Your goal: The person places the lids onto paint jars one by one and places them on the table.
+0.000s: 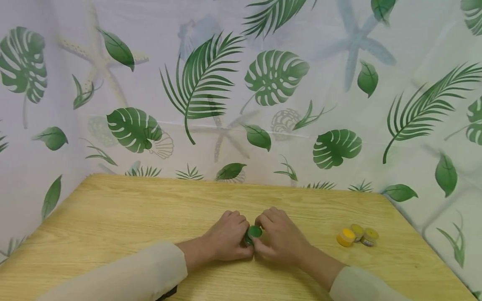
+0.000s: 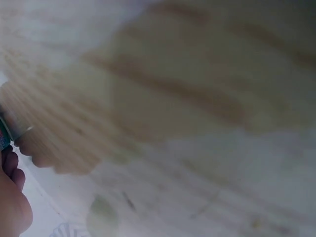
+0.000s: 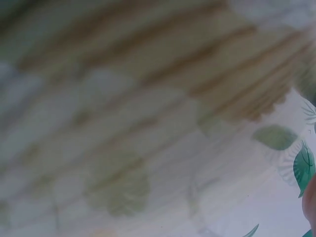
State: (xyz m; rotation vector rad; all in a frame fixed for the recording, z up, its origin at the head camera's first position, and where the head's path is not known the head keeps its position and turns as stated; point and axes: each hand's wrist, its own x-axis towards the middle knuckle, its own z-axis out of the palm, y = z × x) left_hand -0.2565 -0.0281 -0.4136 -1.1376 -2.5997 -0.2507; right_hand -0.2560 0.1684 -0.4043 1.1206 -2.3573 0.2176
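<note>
Near the middle of the table in the head view, my left hand grips a small green jar, its fingers curled round the far side. My right hand meets it from the other side, thumb and index finger pinching the round green lid. The lid's top faces up toward me; whether it is still attached to the jar cannot be told. At the left edge of the left wrist view, part of the jar shows beside curled fingers. Only a sliver of my right hand enters the right wrist view.
Three small jars stand close together on the right of the wooden table: an orange-yellow one, and two with duller yellow lids, one behind and one at the right. A leaf-print curtain hangs behind the table.
</note>
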